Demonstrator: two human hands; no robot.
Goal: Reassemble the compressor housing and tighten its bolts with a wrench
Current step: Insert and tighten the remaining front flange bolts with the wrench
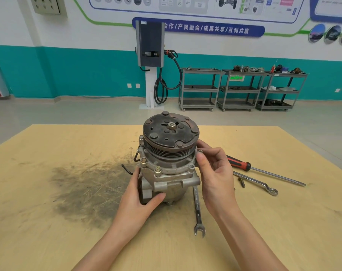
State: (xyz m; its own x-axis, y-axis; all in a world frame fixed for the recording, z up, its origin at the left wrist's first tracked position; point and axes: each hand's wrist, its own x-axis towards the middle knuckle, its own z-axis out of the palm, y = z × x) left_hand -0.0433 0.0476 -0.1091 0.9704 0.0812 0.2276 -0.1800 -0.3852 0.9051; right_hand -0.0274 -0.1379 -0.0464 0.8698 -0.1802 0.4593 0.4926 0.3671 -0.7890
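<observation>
The compressor (169, 169) stands upright on the wooden table (49, 192), its rusty clutch pulley (171, 132) on top. My left hand (139, 200) grips the lower left of its grey housing, thumb across the front. My right hand (215, 173) is at the housing's right flange, thumb and fingertips pinching a bolt head (200, 151) there. Two more bolts (158, 169) sit in the front flange. A combination wrench (198, 210) lies flat on the table below the compressor, between my forearms.
A ring spanner (260, 184), a loose bolt (241, 182) and a red-handled screwdriver (242, 165) lie to the right of my right hand. A dark greasy smear (88, 188) covers the table at left. Metal carts (240, 89) stand by the far wall.
</observation>
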